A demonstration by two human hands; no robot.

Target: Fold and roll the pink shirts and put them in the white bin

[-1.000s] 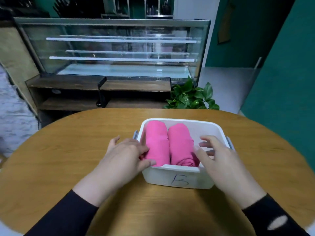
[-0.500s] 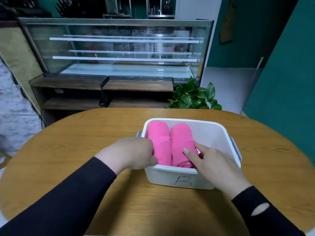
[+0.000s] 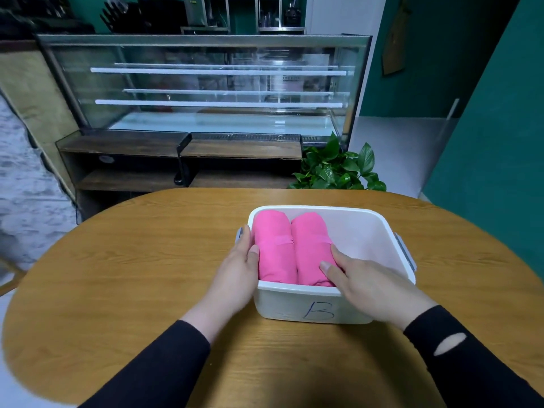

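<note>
matt pink cloth shirts, smooth white plastic bin

A café or bakery shop front.
A long glass display case with lit shelves stands behind the round wooden table, beside teal walls.

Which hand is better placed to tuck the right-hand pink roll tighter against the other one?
Right. The right hand already rests on the right roll; the left hand grips the white bin's left wall.
</note>
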